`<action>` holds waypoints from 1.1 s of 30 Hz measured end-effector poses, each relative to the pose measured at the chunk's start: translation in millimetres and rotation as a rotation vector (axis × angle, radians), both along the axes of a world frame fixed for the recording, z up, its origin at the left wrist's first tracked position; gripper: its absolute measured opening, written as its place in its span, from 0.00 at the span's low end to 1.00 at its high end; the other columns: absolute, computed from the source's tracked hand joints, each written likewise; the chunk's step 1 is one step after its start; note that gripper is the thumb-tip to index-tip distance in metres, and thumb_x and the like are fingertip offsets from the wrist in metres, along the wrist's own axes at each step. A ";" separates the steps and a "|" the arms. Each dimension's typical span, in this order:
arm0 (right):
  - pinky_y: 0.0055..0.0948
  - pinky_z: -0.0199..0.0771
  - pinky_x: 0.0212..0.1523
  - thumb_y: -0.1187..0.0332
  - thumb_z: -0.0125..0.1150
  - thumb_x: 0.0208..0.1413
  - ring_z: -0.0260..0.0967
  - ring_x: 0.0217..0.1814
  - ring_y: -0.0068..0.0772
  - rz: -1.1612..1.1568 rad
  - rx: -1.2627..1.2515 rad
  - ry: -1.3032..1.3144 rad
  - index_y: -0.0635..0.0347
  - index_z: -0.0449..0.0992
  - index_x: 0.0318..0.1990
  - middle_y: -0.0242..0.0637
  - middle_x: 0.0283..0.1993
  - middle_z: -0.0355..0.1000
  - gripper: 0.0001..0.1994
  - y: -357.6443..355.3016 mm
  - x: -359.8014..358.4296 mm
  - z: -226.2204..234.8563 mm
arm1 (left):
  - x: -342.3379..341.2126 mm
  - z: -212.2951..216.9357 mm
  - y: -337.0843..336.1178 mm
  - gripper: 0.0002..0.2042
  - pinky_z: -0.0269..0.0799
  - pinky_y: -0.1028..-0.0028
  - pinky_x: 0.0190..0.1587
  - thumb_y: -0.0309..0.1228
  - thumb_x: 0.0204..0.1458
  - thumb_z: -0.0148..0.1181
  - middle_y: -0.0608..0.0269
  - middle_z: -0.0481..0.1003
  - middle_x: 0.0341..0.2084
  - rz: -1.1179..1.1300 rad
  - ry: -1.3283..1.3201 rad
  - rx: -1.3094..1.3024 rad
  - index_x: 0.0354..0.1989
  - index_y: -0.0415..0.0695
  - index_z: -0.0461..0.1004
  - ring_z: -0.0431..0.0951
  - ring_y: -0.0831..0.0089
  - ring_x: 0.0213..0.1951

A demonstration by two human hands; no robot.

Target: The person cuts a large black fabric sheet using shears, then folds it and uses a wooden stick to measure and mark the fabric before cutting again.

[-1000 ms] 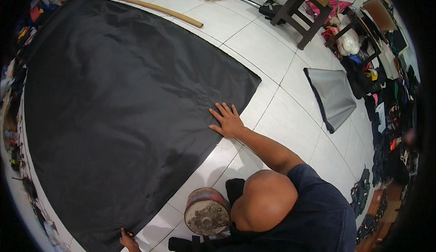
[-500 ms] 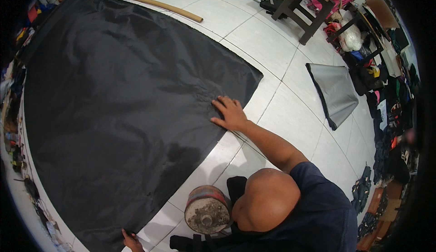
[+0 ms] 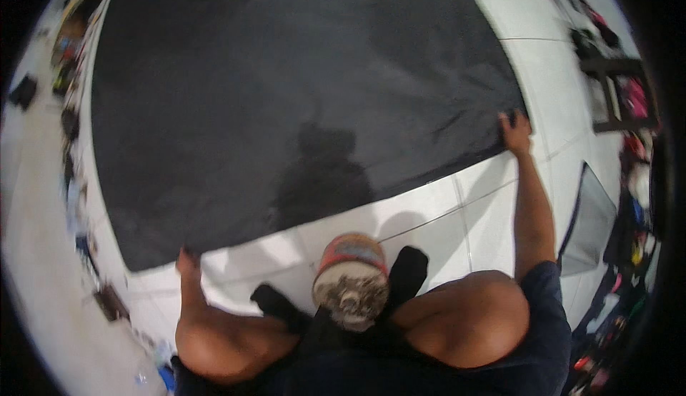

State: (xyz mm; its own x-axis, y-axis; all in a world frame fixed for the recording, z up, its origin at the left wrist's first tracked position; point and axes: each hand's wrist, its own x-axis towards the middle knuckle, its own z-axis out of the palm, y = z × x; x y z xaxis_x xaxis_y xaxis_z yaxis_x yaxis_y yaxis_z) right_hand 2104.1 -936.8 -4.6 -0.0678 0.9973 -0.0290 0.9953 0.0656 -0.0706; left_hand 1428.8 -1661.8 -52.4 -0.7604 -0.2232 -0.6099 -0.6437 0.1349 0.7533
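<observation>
"Black sheeting [image 3: 286, 74] lies flat on the white tiled floor [image 3: 443, 217], directly ahead of our hands. How do we define its position?"

"We reference the near edge. It runs obliquely across the view, from the near-left corner beside our left hand [image 3: 189, 262] to the near-right corner beside our right hand [image 3: 516, 135]. The bulk of the material extends forward, away from the body."

"Do we confirm the long axis?"

"We do not. The far end passes beyond the upper border of the view, so we cannot tell which dimension is longer."

"Which hand is nearer?"

"Both reach the sheeting. The left is closer to the body, at the near edge, slightly inboard of its corner. The right is set farther forward, practically at its corner."

"What is the state of the hands?"

"They are wide apart. We note the right with fingers parted on the material. The left is blurred; we cannot tell whether it pinches the edge or only touches it."

"What lies about them?"

"We locate a red-sided cylinder [image 3: 350, 282] between the socked feet [image 3: 411, 271], apart from the near edge. A grey piece [image 3: 592, 217] lies to the right of the right forearm."
</observation>
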 end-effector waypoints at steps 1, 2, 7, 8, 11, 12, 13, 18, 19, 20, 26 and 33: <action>0.49 0.57 0.67 0.37 0.51 0.57 0.57 0.69 0.53 -0.013 0.001 -0.077 0.59 0.62 0.67 0.52 0.67 0.62 0.39 -6.3 -7.3 2.0 | 6.6 9.0 17.3 0.12 0.69 0.73 0.24 0.36 0.57 0.60 0.62 0.72 0.26 -0.048 0.038 -0.060 0.34 0.38 0.73 0.71 0.74 0.23; 0.49 0.58 0.67 0.38 0.52 0.58 0.58 0.69 0.54 -0.013 0.020 -0.130 0.60 0.62 0.66 0.52 0.66 0.62 0.38 -7.6 -29.9 7.0 | 1.5 23.4 5.6 0.12 0.64 0.75 0.17 0.35 0.57 0.60 0.63 0.70 0.20 -0.042 0.016 -0.150 0.28 0.40 0.71 0.69 0.75 0.18; 0.46 0.62 0.63 0.58 0.60 0.60 0.64 0.63 0.53 0.500 0.247 0.056 0.60 0.68 0.60 0.51 0.62 0.65 0.25 -104.9 -143.3 40.1 | 24.0 34.2 -3.9 0.12 0.59 0.76 0.13 0.37 0.56 0.61 0.64 0.68 0.16 0.040 0.073 -0.178 0.26 0.42 0.69 0.66 0.76 0.14; 0.49 0.59 0.64 0.59 0.62 0.58 0.62 0.65 0.51 0.611 0.123 0.102 0.59 0.68 0.61 0.49 0.64 0.63 0.26 -144.9 -169.5 52.0 | 27.5 33.1 -2.3 0.13 0.58 0.76 0.13 0.37 0.56 0.61 0.65 0.67 0.16 0.052 0.082 -0.105 0.27 0.43 0.69 0.66 0.76 0.14; 0.54 0.47 0.70 0.59 0.62 0.58 0.52 0.72 0.51 0.864 -0.036 0.069 0.51 0.67 0.64 0.49 0.68 0.58 0.27 -232.9 -202.0 50.3 | 33.9 31.1 15.6 0.11 0.58 0.77 0.12 0.35 0.57 0.61 0.64 0.67 0.16 0.058 0.080 -0.083 0.27 0.44 0.68 0.67 0.75 0.14; 0.54 0.47 0.70 0.58 0.61 0.58 0.52 0.73 0.52 0.886 -0.053 0.069 0.50 0.67 0.65 0.49 0.69 0.58 0.27 -243.9 -206.0 47.7 | 34.7 32.7 13.2 0.12 0.60 0.76 0.13 0.34 0.56 0.62 0.64 0.68 0.16 0.051 0.087 -0.069 0.25 0.45 0.67 0.69 0.75 0.15; 0.54 0.47 0.71 0.58 0.60 0.59 0.51 0.73 0.52 0.906 -0.065 0.060 0.50 0.67 0.65 0.49 0.69 0.57 0.26 -249.7 -207.8 42.8 | 35.7 33.4 15.8 0.12 0.61 0.76 0.14 0.33 0.56 0.62 0.64 0.69 0.17 0.052 0.094 -0.048 0.24 0.46 0.66 0.69 0.75 0.15; 0.54 0.48 0.70 0.58 0.58 0.60 0.51 0.73 0.54 0.955 -0.118 0.039 0.52 0.67 0.64 0.50 0.69 0.56 0.25 -250.1 -217.0 41.4 | 39.8 28.6 17.4 0.12 0.63 0.76 0.15 0.30 0.55 0.61 0.63 0.70 0.18 0.106 0.124 -0.010 0.23 0.46 0.66 0.69 0.75 0.15; 0.55 0.49 0.69 0.58 0.58 0.60 0.51 0.72 0.56 0.975 -0.118 0.053 0.53 0.67 0.64 0.52 0.69 0.56 0.25 -252.8 -222.6 43.5 | 39.1 23.2 6.6 0.11 0.64 0.75 0.16 0.30 0.54 0.62 0.63 0.70 0.18 0.119 0.139 0.002 0.23 0.46 0.66 0.70 0.74 0.15; 0.54 0.49 0.69 0.58 0.58 0.60 0.51 0.72 0.57 0.983 -0.136 0.066 0.53 0.67 0.64 0.52 0.69 0.56 0.25 -252.6 -223.5 43.9 | 37.5 17.4 -2.6 0.11 0.64 0.75 0.16 0.30 0.54 0.62 0.63 0.70 0.18 0.136 0.162 0.013 0.24 0.46 0.66 0.70 0.74 0.16; 0.60 0.42 0.70 0.48 0.59 0.57 0.50 0.72 0.60 0.996 -0.338 -0.055 0.57 0.64 0.66 0.57 0.70 0.54 0.33 -240.2 -225.6 64.3 | -34.3 13.5 -43.5 0.19 0.73 0.63 0.41 0.40 0.47 0.68 0.50 0.76 0.25 0.200 0.271 -0.557 0.31 0.34 0.73 0.77 0.56 0.34; 0.66 0.41 0.68 0.37 0.56 0.54 0.49 0.72 0.65 0.969 -0.740 -0.361 0.65 0.60 0.67 0.66 0.69 0.52 0.44 -225.9 -270.5 126.3 | -112.4 32.3 -88.4 0.22 0.71 0.62 0.52 0.41 0.47 0.69 0.40 0.78 0.40 0.331 0.200 -0.483 0.36 0.30 0.76 0.78 0.51 0.48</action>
State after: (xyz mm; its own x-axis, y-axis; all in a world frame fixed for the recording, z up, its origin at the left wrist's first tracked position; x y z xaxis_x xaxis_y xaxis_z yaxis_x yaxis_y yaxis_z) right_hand 1833.6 -1162.8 121.7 -0.6293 0.2821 -0.7242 0.5325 0.8352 -0.1374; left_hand 1316.4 -1750.2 -20.1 -0.6924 -0.6825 -0.2340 -0.5627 0.3078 0.7672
